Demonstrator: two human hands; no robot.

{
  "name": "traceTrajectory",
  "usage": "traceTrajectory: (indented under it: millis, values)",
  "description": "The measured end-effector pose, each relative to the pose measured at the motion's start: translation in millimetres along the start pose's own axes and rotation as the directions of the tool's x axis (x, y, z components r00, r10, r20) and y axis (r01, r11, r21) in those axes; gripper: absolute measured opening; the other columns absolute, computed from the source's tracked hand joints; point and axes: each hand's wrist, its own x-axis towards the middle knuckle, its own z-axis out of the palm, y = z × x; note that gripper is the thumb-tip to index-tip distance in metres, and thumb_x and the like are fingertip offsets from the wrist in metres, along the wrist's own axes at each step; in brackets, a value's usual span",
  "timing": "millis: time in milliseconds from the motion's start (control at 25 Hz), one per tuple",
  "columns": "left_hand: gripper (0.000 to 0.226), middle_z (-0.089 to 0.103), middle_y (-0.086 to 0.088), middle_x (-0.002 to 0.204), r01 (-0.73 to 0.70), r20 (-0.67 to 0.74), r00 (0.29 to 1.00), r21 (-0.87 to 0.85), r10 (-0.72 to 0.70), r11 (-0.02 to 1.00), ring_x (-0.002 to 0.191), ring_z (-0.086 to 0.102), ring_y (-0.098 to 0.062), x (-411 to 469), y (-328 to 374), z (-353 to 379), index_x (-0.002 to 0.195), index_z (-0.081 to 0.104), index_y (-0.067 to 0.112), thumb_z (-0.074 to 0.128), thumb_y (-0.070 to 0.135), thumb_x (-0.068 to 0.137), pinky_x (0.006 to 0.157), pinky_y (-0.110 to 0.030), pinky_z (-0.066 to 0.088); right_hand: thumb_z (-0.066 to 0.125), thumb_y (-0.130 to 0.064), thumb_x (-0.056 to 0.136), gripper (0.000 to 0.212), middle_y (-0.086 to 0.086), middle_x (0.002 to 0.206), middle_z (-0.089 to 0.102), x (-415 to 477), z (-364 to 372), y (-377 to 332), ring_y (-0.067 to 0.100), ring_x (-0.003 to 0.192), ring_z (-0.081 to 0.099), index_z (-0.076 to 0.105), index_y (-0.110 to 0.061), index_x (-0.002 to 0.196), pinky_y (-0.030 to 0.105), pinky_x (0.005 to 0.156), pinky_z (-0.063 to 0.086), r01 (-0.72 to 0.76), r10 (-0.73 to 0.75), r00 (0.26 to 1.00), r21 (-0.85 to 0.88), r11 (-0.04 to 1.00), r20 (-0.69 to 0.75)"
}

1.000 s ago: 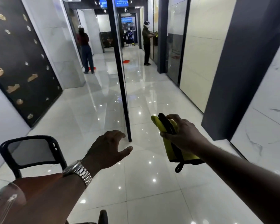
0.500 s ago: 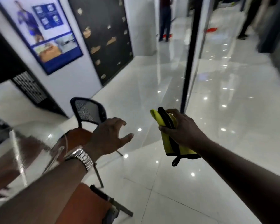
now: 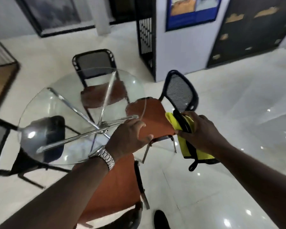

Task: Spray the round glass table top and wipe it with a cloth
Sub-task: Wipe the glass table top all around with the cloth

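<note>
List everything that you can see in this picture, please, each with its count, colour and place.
table top: one, clear glass, round, left of centre
chairs: four, black frames, three seats orange, around the table top
cloth: one, yellow with black edge, in the right hand
poster: one, blue, on the wall at the top
wall panel: one, black with gold flecks, top right
floor: one, white, glossy
spray bottle: none in view
watch: one, silver, on the left wrist
shoe: one, black, bottom edge
left hand: one, open, over the table top's near edge
right hand: one, holds the cloth

Round glass table top (image 3: 40,104) rests on crossed chrome legs (image 3: 73,138).
</note>
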Motion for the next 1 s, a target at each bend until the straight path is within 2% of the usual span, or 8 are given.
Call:
traceTrajectory:
  millis: [240,400,600,680,760,840,920,1000]
  values:
    - [0.068,0.064,0.005,0.129,0.315,-0.009,0.949,-0.018,-0.315,0.949,0.122,0.057,-0.017,-7.4,-66.1,-0.1,0.128,0.062,0.021,0.051,0.071,0.084,0.102,-0.035,0.048,0.078,-0.057,0.088,0.073,0.006,0.138,0.057,106.5,53.5,-39.7,0.032,0.123,0.062,0.043,-0.045,0.151,0.044,0.096,0.055,0.185,-0.166,0.954,-0.053,0.981,0.251]
    - [0.066,0.063,0.000,0.130,0.549,-0.023,0.834,-0.071,-0.551,0.833,0.125,0.055,-0.021,-7.3,-116.9,39.3,0.128,0.062,0.019,0.058,0.067,0.083,0.104,-0.036,0.046,0.074,-0.062,0.088,0.075,0.007,0.142,0.055,190.0,110.9,-45.0,0.035,0.128,0.061,0.039,-0.050,0.152,0.051,0.102,0.056,0.341,-0.277,0.862,-0.080,0.937,0.425]
    - [0.083,0.049,-0.007,0.152,0.745,0.027,0.665,-0.083,-0.746,0.662,0.143,0.042,-0.027,-5.4,-165.5,120.1,0.139,0.056,0.013,0.042,0.072,0.082,0.118,-0.045,0.037,0.064,-0.068,0.088,0.074,0.004,0.148,0.053,279.3,195.8,-37.1,0.034,0.136,0.057,0.038,-0.048,0.155,0.050,0.110,0.052,0.539,-0.396,0.709,-0.084,0.838,0.584]
    - [0.074,0.040,-0.010,0.160,0.783,-0.035,0.614,-0.094,-0.788,0.614,0.147,0.037,-0.031,3.8,-186.7,146.0,0.145,0.052,0.011,0.045,0.061,0.090,0.120,-0.050,0.034,0.054,-0.073,0.087,0.075,0.004,0.148,0.053,304.5,231.2,-40.7,0.036,0.133,0.058,0.038,-0.046,0.156,0.052,0.106,0.055,0.641,-0.476,0.675,-0.130,0.756,0.564]
    - [0.061,0.037,-0.011,0.163,0.798,-0.154,0.586,-0.063,-0.796,0.600,0.148,0.036,-0.033,12.6,-208.4,161.6,0.148,0.049,0.009,0.050,0.043,0.097,0.120,-0.050,0.032,0.048,-0.068,0.095,0.069,0.008,0.160,0.046,316.0,269.0,-46.7,0.041,0.138,0.053,0.042,-0.040,0.158,0.055,0.107,0.051,0.762,-0.594,0.622,-0.219,0.610,0.510]
    - [0.053,0.035,-0.014,0.164,0.798,-0.263,0.575,-0.029,-0.775,0.602,0.150,0.035,-0.034,20.3,-233.4,173.1,0.149,0.047,0.007,0.050,0.030,0.102,0.122,-0.051,0.029,0.036,-0.060,0.105,0.062,0.007,0.174,0.032,328.0,308.7,-51.3,0.039,0.155,0.039,0.041,-0.035,0.163,0.058,0.118,0.039,0.888,-0.717,0.453,-0.200,0.413,0.530]
    - [0.050,0.032,-0.016,0.165,0.786,-0.310,0.578,-0.039,-0.755,0.617,0.152,0.031,-0.034,23.0,-247.4,183.4,0.150,0.045,0.003,0.049,0.023,0.104,0.123,-0.052,0.027,0.030,-0.053,0.112,0.057,0.001,0.178,0.024,338.4,339.0,-48.3,0.032,0.163,0.026,0.037,-0.035,0.166,0.057,0.127,0.026,0.950,-0.769,0.307,-0.129,0.285,0.560]
    - [0.052,0.030,-0.015,0.167,0.765,-0.332,0.597,-0.041,-0.731,0.643,0.154,0.028,-0.034,22.3,-251.4,196.8,0.152,0.044,0.003,0.049,0.021,0.104,0.126,-0.050,0.023,0.029,-0.049,0.115,0.056,-0.001,0.178,0.021,348.9,353.2,-40.7,0.027,0.165,0.020,0.034,-0.032,0.168,0.054,0.131,0.020,0.962,-0.797,0.270,-0.114,0.249,0.540]
